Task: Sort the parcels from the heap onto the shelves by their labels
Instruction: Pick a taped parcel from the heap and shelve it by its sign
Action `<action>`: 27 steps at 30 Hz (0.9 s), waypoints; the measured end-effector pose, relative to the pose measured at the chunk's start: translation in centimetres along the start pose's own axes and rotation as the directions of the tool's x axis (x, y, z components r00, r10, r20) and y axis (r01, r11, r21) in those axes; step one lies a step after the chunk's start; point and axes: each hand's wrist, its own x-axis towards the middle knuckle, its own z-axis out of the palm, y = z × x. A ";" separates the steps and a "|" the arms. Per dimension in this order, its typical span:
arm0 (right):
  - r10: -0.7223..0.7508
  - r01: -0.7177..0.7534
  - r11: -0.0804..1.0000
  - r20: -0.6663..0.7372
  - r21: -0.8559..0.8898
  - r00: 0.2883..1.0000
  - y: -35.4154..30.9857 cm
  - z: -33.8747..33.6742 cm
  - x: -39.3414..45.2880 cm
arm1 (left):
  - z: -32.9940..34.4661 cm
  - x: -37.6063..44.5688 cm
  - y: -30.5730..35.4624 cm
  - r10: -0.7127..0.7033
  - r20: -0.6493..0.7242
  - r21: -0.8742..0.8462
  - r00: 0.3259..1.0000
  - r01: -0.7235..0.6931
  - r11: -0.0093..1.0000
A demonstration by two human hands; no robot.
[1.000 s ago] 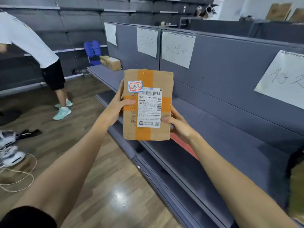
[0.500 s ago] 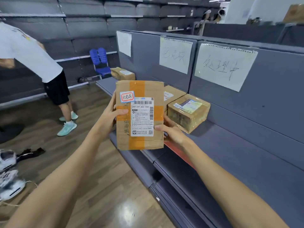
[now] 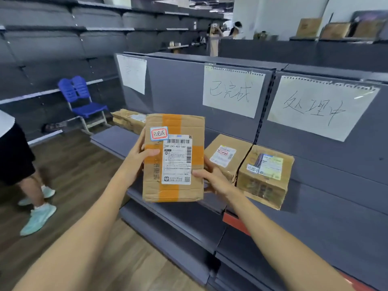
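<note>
The grey shelf (image 3: 327, 208) fills the right of the frame, carrying two boxes (image 3: 265, 175) right of centre under handwritten signs (image 3: 234, 91). At centre, the left hand (image 3: 139, 158) and right hand (image 3: 212, 179) clasp an upright orange-taped parcel (image 3: 174, 157) with a small red-bordered label (image 3: 159, 133).

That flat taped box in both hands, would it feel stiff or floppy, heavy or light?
The box probably stays fairly stiff: it holds flat, though its cardboard is creased. It seems light, since the left hand and right hand pinch only its edges. The glossy orange tape might feel slippery.
</note>
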 end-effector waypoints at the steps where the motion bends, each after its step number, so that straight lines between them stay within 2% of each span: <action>1: -0.002 0.002 1.000 -0.010 -0.002 1.000 -0.1 0.0 1.6 | -0.5 1.8 -0.2 0.001 0.004 -0.002 1.000 -0.001 1.000; 6: -0.046 0.052 0.997 -0.100 0.056 0.994 -1.0 -1.1 9.1 | -2.1 11.2 -0.5 0.004 0.066 -0.050 0.998 -0.001 0.999; 11: -0.077 0.083 0.996 -0.243 0.013 0.967 -2.5 -3.5 13.2 | -1.5 18.7 -0.7 -0.023 0.156 -0.065 0.988 0.033 0.997; 17: -0.032 0.054 0.998 -0.404 0.044 0.914 -2.4 -3.9 15.2 | -0.6 25.1 -2.1 -0.027 0.320 -0.099 0.947 0.061 0.993; 27: 0.011 -0.013 1.000 -0.567 0.000 0.824 -2.7 -1.8 18.5 | -2.4 32.1 -4.5 0.004 0.516 -0.158 0.856 0.091 0.983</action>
